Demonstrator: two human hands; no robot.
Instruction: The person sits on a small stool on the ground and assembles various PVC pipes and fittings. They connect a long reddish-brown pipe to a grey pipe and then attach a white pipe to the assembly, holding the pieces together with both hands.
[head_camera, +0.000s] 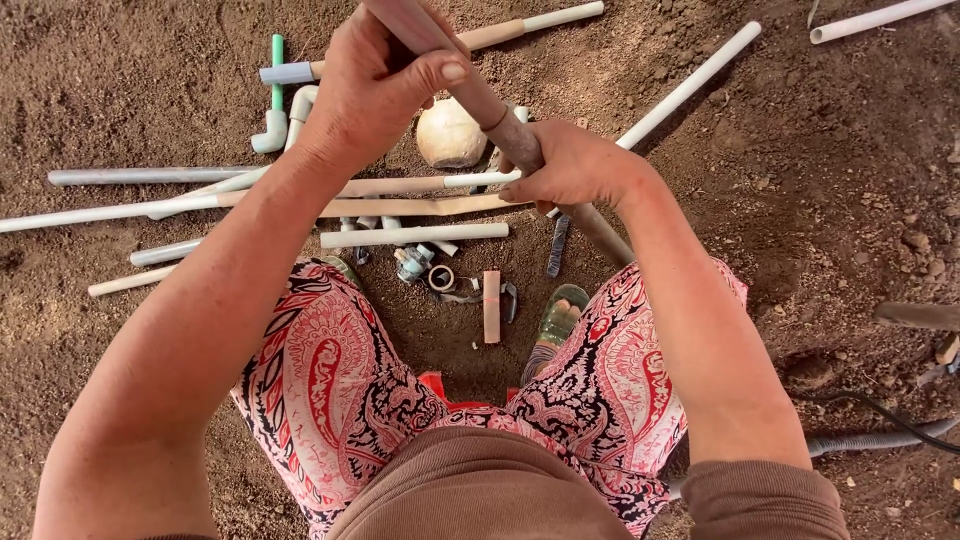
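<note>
Both hands, left hand (375, 75) and right hand (570, 165), grip pipe (480, 95) (pipes crowd soil).

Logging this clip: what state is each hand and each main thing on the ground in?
left hand: closed around the upper end of the pipe
right hand: gripping the pipe lower down
brown pipe: held slanted above the ground
round pale ball: resting on the soil
white pipes: lying flat, scattered
elbow fitting: lying loose

Red paisley trousers (330, 380); white pipes (414, 235)
</note>
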